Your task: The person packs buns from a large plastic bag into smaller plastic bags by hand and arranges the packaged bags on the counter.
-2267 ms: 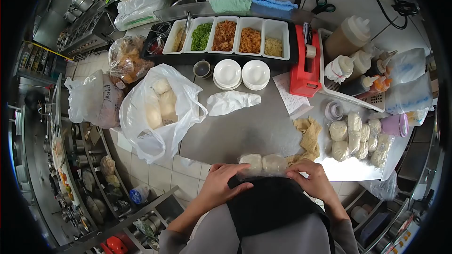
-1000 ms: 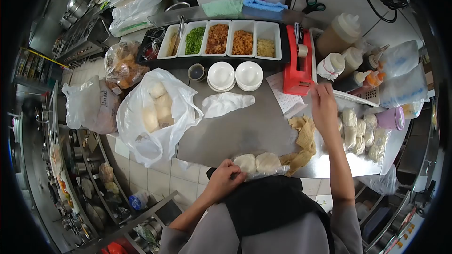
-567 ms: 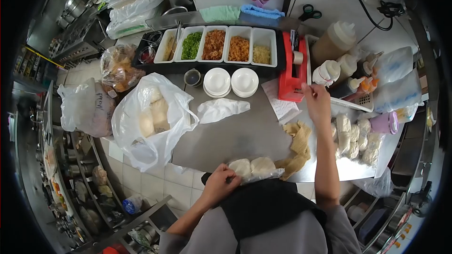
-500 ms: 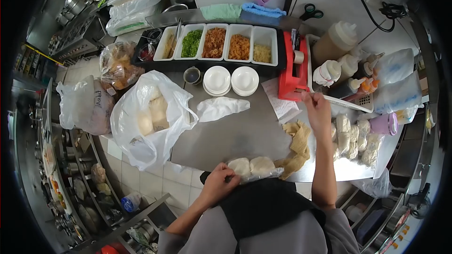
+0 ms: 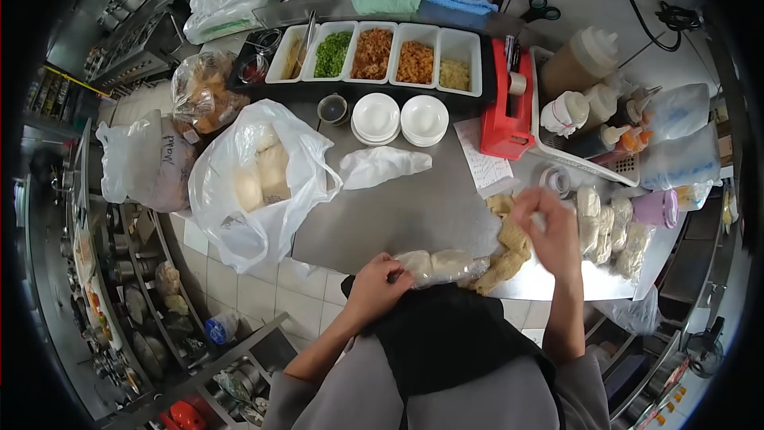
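Left hand (image 5: 380, 287) first: we see it at the near edge of the counter (image 5: 374, 227), fingers curled and closed on the left end of a pack (image 5: 446, 267). The pack lies just right of that hand, pale rounds side by side under clear film, its right end against a tan cloth (image 5: 513, 245). Nearer to us than the pack, a black apron (image 5: 446, 338).

Right hand (image 5: 549, 227) is raised, farther from us than the pack and well apart from it. We note bent fingers and a thumb turned toward them, slightly blurred; we cannot tell whether they meet or pinch anything.

About the right hand: the cloth just to its left, partly behind it in our view. Just beyond its fingers, a tape roll (image 5: 555, 181). To its right, a group of wrapped rolls (image 5: 609, 231), then a purple cup (image 5: 656, 208) behind them. Farther out, ahead and a little left, we have the red dispenser (image 5: 508, 131), with a written paper (image 5: 481, 161) at its left side. Ahead and right, a white crate (image 5: 589, 166) of squeeze bottles (image 5: 563, 114).

About the left hand: ahead and left, an open white bag (image 5: 239, 243) with pale dough (image 5: 270, 171) inside. Straight ahead, well apart, a crumpled white wrap (image 5: 386, 167); past it we count two stacks of bowls (image 5: 376, 115), then a row of five tubs (image 5: 370, 80), one holding chopped greens (image 5: 332, 54)
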